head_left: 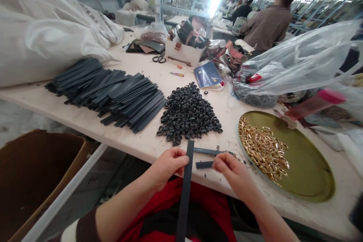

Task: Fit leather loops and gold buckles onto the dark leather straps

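Observation:
My left hand (171,164) pinches a long black strip (186,189) near its upper end, and the strip hangs down over my lap. To its right, my right hand (231,170) has its fingers closed at the end of a short black piece (204,165) by the table edge. Another dark strip (208,151) lies just beyond it. Behind my hands is a heap of small black loops (188,111). Many black strips (119,94) are piled to the left. Gold metal clasps (263,151) fill the left part of a round olive tray (309,170).
A white sack (51,34) stands at the left, above a cardboard box (36,181). Farther back are scissors (159,59), a blue booklet (208,75) and a white box (183,52). Plastic bags (297,64) lie at right. A person (268,24) sits beyond.

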Available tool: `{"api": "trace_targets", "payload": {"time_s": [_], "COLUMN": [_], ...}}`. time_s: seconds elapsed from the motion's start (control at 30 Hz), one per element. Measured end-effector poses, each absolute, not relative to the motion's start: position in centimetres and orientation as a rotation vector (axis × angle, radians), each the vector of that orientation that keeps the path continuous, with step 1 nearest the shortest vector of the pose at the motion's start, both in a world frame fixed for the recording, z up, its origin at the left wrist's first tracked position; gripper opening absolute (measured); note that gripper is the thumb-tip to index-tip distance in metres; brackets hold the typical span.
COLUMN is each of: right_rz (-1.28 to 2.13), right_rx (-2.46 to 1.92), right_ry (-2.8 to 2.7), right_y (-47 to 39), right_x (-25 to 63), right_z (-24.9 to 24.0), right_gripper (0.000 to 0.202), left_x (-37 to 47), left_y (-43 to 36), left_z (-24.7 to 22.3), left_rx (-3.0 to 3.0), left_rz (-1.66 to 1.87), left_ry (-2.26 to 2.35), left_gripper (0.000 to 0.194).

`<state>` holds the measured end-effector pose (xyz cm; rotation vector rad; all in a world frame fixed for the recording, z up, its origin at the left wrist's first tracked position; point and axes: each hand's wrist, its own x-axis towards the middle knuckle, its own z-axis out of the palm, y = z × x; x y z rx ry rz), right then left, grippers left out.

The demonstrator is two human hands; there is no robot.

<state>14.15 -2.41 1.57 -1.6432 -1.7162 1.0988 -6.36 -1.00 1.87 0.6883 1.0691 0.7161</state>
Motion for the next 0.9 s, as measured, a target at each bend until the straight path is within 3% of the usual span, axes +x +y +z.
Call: {"api": "trace_targets", "payload": {"time_s": [0.1,0.2,0.6,0.9], "right_rz": [0.662,0.464,0.298,0.312], "right_rx": [-1.810,-1.872,-1.952,-1.861], "right_ry": [-1.777,-1.878,-2.099,-1.979], "right_y": [3.3,7.0,9.0,9.4], "right_x": [17.3,18.6,18.5,17.2], "right_z": [0.7,-0.7,-2.1,-0.5], "right_gripper": [0.023,0.020,0.029,0.011], "left_x": [-6.5,-6.3,-5.3,-3.8], "left_y": [0.2,1.0,2.6,0.4], "left_z": [2.0,1.9,2.9,3.7], "left_rx": [0.646,0.596,0.522,0.626], "left_rz": [0.689,0.661,0.668,0.656], "left_ry": [1.107,1.134,1.132,1.129], "left_gripper": [0.012,0.011,0.017,0.013]}}
